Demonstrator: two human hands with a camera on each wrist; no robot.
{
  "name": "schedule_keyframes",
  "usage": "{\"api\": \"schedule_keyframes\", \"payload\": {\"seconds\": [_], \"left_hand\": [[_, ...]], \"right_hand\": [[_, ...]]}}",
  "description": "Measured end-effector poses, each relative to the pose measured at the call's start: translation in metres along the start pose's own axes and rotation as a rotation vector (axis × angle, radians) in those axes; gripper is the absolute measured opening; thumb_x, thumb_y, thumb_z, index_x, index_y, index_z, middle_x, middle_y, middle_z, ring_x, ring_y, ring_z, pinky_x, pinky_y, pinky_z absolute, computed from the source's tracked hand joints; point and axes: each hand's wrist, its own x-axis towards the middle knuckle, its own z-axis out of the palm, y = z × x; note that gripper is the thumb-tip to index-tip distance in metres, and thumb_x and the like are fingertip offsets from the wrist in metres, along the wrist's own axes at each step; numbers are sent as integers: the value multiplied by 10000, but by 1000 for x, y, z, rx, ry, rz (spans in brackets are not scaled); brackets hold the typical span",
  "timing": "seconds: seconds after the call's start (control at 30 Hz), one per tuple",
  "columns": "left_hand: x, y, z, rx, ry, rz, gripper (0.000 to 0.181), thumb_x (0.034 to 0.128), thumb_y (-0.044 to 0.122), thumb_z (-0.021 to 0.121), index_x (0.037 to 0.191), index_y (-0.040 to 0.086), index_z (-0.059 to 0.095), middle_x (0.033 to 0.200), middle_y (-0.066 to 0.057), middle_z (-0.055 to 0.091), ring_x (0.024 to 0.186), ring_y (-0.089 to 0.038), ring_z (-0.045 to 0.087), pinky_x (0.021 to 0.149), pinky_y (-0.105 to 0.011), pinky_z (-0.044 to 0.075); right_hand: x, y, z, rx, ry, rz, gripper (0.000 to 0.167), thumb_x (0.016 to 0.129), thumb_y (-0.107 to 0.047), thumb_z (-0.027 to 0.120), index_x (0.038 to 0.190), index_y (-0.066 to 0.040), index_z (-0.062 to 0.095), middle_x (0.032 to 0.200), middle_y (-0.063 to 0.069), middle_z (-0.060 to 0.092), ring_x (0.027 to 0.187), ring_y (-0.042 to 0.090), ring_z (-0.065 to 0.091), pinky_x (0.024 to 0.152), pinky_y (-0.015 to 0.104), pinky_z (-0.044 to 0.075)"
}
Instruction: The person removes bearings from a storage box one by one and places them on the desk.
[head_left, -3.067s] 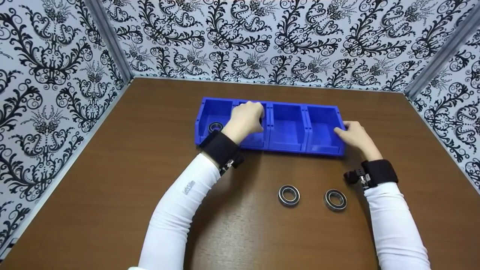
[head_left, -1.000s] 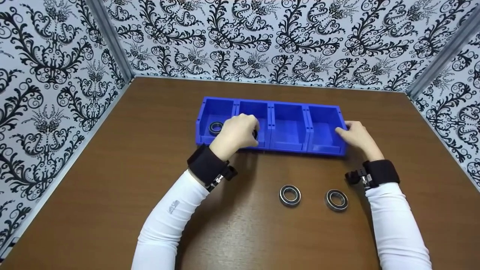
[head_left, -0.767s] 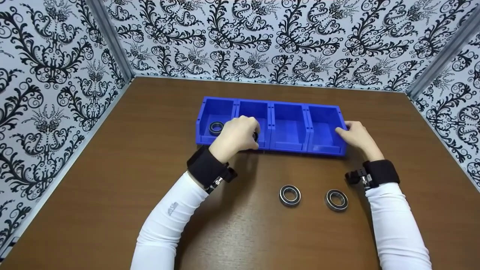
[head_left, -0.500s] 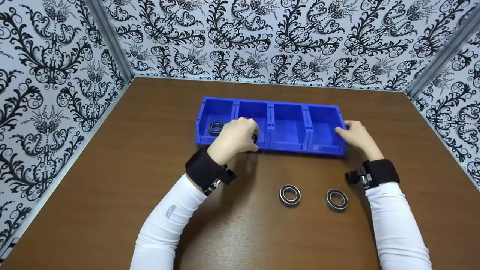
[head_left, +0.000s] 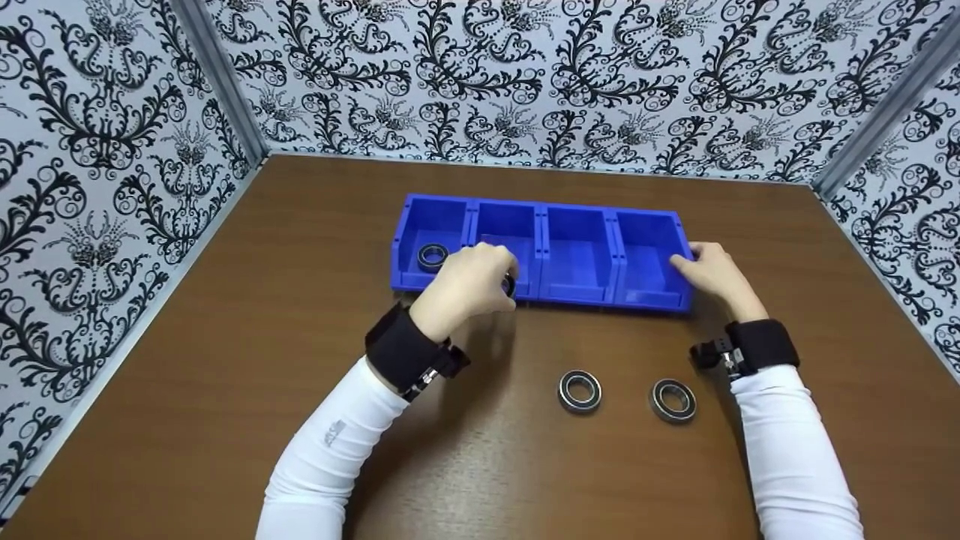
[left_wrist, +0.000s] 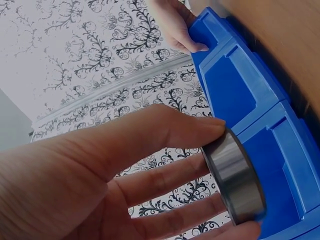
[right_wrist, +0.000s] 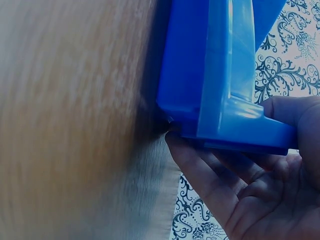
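By the second compartment from the left: set against 3.1 s ago, the left hand (head_left: 469,277) has drawn back toward the person, from deep over the bin (head_left: 576,298) to about its front edge.
Loose bearings: the left one (head_left: 580,407) and the right one (head_left: 675,417) lie apart on the surface (head_left: 225,375), as before.
Leftmost compartment: another bearing (head_left: 433,268) rests inside, unmoved.
Left hand: pinching the held bearing (left_wrist: 235,175) between thumb and fingers; whether that bearing touches the bin, I cannot tell.
Right hand (head_left: 711,271): gripping the bin's right end wall, as it was.
Head view: takes in all four compartments but mostly hides the held bearing behind the left hand.
Left wrist view: bares its smooth metal outer side, the thumb at one edge.
Right wrist view: shows fingers along the end wall's outer face, one fingertip near the bottom corner.
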Motion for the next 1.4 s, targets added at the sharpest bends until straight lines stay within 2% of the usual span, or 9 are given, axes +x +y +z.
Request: {"api": "schedule_keyframes", "payload": {"seconds": [0.47, 0.77, 1.1, 1.27, 1.4], "left_hand": [[-10, 2, 5, -15, -21, 52, 181, 818, 60, 821, 997, 58, 792, 1026, -122, 756, 969, -363, 722, 813, -506, 578], [-15, 1, 6, -20, -36, 53, 218, 816, 56, 792, 1034, 71, 790, 1031, -113, 760, 931, -336, 720, 782, -489, 577], [-22, 4, 8, -38, -39, 71, 255, 813, 50, 784, 1067, 76, 796, 1079, -102, 757, 977, -332, 717, 814, -498, 574], [-25, 4, 9, -32, -47, 74, 199, 816, 59, 782, 1010, 96, 799, 1045, -102, 761, 956, -325, 719, 801, -503, 577], [-26, 5, 10, -34, -56, 77, 152, 818, 67, 786, 963, 111, 792, 1008, -86, 756, 929, -306, 717, 777, -491, 577]], "right_hand": [[0, 1, 0, 0, -1, 10, 441, 1011, -171, 544, 1267, 180, 617, 1117, 345, 700, 782, 71, 606, 747, 238, 482], [0, 0, 0, 6, 8, 0, 407, 1010, -145, 549, 1232, 186, 632, 1102, 351, 700, 770, 90, 618, 708, 197, 472], [1, 2, 0, 4, 3, -14, 401, 1020, -139, 548, 1226, 197, 622, 1082, 344, 705, 744, 42, 584, 713, 213, 477], [0, 0, 1, 4, 0, 0, 407, 1014, -145, 542, 1232, 187, 630, 1106, 335, 703, 775, 62, 595, 725, 210, 470], [-1, -2, 0, 2, 0, 5, 403, 1017, -154, 543, 1218, 183, 632, 1110, 339, 701, 825, 164, 654, 730, 229, 476]]}}
